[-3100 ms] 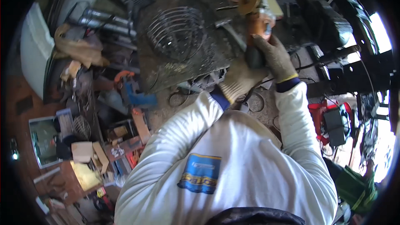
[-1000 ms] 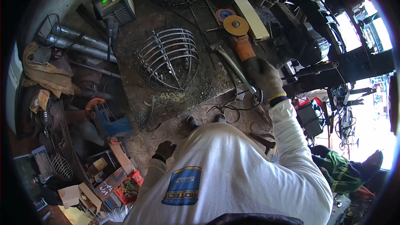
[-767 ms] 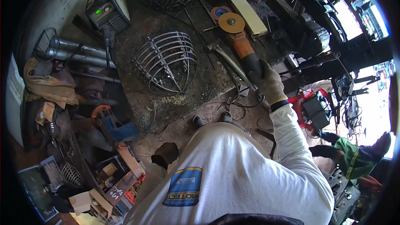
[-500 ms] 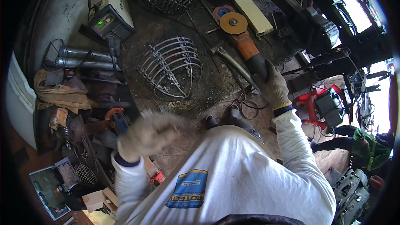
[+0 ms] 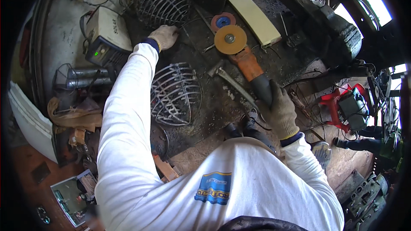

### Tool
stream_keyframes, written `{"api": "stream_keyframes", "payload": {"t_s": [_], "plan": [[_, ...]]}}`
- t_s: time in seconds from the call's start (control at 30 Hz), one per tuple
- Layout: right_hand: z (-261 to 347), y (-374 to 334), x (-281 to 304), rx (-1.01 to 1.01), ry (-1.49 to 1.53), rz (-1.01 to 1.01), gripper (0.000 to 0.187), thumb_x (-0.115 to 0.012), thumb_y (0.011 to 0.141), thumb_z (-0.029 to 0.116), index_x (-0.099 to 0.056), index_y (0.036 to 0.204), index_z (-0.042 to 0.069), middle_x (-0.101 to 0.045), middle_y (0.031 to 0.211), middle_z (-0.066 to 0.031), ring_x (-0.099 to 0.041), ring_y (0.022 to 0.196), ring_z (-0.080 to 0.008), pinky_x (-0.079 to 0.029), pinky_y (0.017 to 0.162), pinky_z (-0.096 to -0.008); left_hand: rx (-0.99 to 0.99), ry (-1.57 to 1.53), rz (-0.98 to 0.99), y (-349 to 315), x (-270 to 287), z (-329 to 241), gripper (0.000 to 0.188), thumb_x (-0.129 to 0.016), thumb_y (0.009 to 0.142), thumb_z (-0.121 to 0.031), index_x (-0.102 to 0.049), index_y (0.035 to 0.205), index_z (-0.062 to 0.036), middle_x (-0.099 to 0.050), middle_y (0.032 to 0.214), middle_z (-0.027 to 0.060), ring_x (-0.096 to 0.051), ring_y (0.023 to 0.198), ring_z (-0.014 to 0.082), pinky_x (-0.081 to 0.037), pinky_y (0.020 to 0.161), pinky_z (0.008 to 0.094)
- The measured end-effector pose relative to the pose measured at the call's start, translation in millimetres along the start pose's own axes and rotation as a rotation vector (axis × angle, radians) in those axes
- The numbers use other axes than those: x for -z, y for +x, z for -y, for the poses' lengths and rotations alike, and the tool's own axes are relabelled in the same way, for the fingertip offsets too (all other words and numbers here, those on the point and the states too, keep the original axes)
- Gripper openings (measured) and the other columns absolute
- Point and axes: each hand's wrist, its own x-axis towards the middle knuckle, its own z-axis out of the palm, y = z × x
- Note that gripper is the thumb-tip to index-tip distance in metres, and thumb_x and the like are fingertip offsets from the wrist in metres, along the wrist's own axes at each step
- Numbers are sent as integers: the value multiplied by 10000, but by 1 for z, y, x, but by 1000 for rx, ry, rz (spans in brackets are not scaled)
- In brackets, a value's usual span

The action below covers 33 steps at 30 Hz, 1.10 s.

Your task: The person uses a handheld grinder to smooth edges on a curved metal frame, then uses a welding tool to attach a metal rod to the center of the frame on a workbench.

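Observation:
My right hand point(image 5: 280, 113), in a knit work glove, is wrapped round the rear of an orange and black angle grinder point(image 5: 247, 65). A round tan disc point(image 5: 231, 39) on the grinder faces up. My left hand point(image 5: 164, 37), gloved too, reaches far across the dark work table, its fingers curled together beside the lower edge of a domed wire cage point(image 5: 165, 1). What those fingers hold, if anything, is hidden. A second curved cage of metal bars point(image 5: 176, 94) lies nearer me, below my left hand. A hammer-like metal tool point(image 5: 231, 80) lies just left of the grinder.
Beyond the grinder lie a reddish disc with a blue centre point(image 5: 223, 20) and a long cream block point(image 5: 253, 15). A welding machine point(image 5: 109, 36) stands at the left, near metal cylinders point(image 5: 87, 79). A red stand point(image 5: 338, 109) is at right, with a person's legs point(image 5: 364, 139) beyond.
My left hand has moved from near my body, forward over the table to the far cage. My right hand stays on the grinder. The view has shifted.

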Motion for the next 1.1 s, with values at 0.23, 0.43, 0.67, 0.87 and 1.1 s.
{"api": "stream_keyframes", "payload": {"t_s": [0.23,0.43,0.67,0.87,1.1], "plan": [[-4,5,-1,22,43,20,788,-782,806,354,-445,1463,80,-599,1276,-247,-616,1130,-450,-520,933,-520,283,101,141,11,-19,9,427,-572,959,-344,-670,1210,-13,-661,1222,275,-613,1178,432,-496,1006,503],[-5,6,-2,39,66,-2,800,-803,786,320,-449,1457,67,-621,1208,-268,-622,1104,-452,-517,920,-527,380,31,96,22,-19,1,417,-631,898,-310,-692,1183,-12,-655,1245,269,-599,1213,420,-492,1032,473],[-6,5,-6,97,78,-41,801,-808,780,320,-454,1452,67,-628,1195,-267,-628,1090,-455,-520,913,-523,-272,131,127,7,-23,48,333,-620,864,-253,-709,1036,19,-713,1056,237,-682,998,385,-548,871,444],[-2,4,-1,34,90,-33,759,-796,797,316,-475,1434,58,-628,1189,-263,-628,1092,-451,-520,913,-517,677,-1147,222,-22,53,20,186,-582,894,-174,-711,913,-40,-578,687,16,-536,524,101,-473,514,236],[-5,3,-5,59,76,-67,756,-796,799,323,-480,1436,67,-625,1217,-266,-632,1102,-444,-520,930,-505,788,-1799,48,-50,77,13,195,-604,900,-93,-696,1041,6,-597,709,-31,-520,507,40,-450,473,182]]}}
